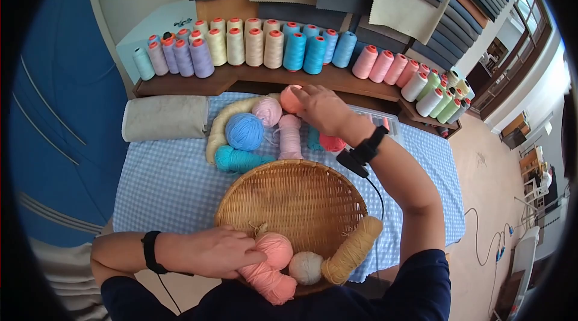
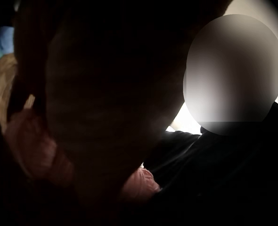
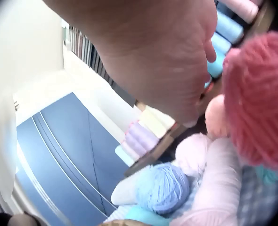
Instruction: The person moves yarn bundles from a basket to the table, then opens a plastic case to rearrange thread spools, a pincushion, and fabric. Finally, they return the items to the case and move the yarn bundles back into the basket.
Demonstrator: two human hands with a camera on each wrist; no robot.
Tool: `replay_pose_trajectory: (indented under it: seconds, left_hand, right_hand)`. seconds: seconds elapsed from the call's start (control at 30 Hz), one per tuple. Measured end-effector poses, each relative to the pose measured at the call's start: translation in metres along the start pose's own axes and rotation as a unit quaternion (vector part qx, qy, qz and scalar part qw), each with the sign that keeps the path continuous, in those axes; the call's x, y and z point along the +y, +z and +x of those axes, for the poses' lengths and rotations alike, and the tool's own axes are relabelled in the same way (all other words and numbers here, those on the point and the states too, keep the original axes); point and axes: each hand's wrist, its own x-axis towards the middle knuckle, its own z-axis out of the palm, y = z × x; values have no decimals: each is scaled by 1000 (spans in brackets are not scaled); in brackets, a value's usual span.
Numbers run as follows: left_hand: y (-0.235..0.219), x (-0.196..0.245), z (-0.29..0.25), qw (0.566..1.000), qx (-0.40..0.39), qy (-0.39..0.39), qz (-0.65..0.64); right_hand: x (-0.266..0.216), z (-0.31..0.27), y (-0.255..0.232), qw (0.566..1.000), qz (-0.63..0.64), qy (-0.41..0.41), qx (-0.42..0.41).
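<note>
In the head view my right hand (image 1: 325, 110) reaches to the back of the cloth and holds an orange yarn ball (image 1: 290, 99) by its right side. Beside that ball sit a pale pink yarn ball (image 1: 267, 111) and a pale pink skein (image 1: 290, 138). A coral red yarn ball (image 1: 332, 143) lies under my right wrist and looms large in the right wrist view. My left hand (image 1: 220, 252) is at the near left rim of a wicker basket (image 1: 283, 194), its fingers gripping a peach skein (image 1: 271, 285) against a peach ball (image 1: 275, 250). The left wrist view is mostly dark.
A cream ball (image 1: 306, 268) and a tan skein (image 1: 353, 251) lie in the basket. Behind it are a blue ball (image 1: 244, 131), a turquoise skein (image 1: 241, 159) and a curved cream skein (image 1: 218, 134). Many thread cones stand on a brown shelf (image 1: 241, 80). A folded grey cloth (image 1: 165, 118) lies left.
</note>
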Motion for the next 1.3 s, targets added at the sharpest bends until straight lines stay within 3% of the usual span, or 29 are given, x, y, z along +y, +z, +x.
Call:
replay_pose_trajectory:
  seconds: [0.13,0.2,0.27,0.3,0.33,0.4,0.47,0.57,0.63,0.7,0.73,0.83,0.9,0.97,1.03,1.1,1.17,1.2,1.23,1.3]
  left_hand:
    - [-23,-6,0,997,31,46,-53]
    - [-62,2,7,995,2,48,-85]
    - [-119,31,13,945,95,-174,-260]
    - [-128,20,10,944,97,-175,-261]
    - [-130,0,5,935,201,-219,-191]
    - [-128,-50,-6,868,398,-294,-42]
    - [-118,-112,-10,806,462,-369,27]
    - [-101,-178,-4,813,437,-384,29]
    - [-81,-201,-1,807,420,-412,46]
    - [-71,-208,1,820,409,-396,63]
    - [-69,-204,2,822,404,-396,60]
    - [-67,-164,1,812,415,-396,112]
    - [-69,-126,2,827,454,-287,164]
    - [-59,-85,7,876,429,-166,145]
    - [-53,-42,10,959,274,-58,40]
    - [-31,-15,23,983,177,-6,-45]
    - [2,-3,33,986,165,5,-5]
    - [13,-3,39,988,150,14,32]
    - [16,-5,44,987,153,16,37]
    - [19,-8,51,997,70,-34,27]
  right_hand:
    - [-21,-28,-57,996,75,-42,0]
    - [-43,-51,-91,987,123,-14,-106]
    - [-47,-77,-102,975,160,-65,-140]
    - [-57,-89,-117,964,196,-64,-166]
    - [-69,-101,-133,952,231,-63,-191]
    - [-81,-125,-150,942,250,-88,-205]
    - [-88,-148,-158,931,271,-111,-218]
    - [-95,-173,-159,924,254,-100,-267]
    - [-99,-185,-148,897,225,-66,-374]
    - [-100,-195,-130,901,223,-91,-362]
    - [-100,-198,-123,883,237,-107,-391]
    - [-106,-199,-119,854,281,-124,-420]
    - [-107,-196,-121,846,309,-122,-416]
    - [-104,-192,-123,833,354,-136,-403]
    - [-95,-174,-144,828,370,-125,-403]
    - [-79,-159,-149,854,406,-142,-293]
    - [-73,-141,-162,896,371,-53,-239]
    - [-70,-137,-158,905,389,4,-173]
    - [-64,-131,-150,916,387,9,-108]
    - [-69,-119,-138,900,421,116,-15]
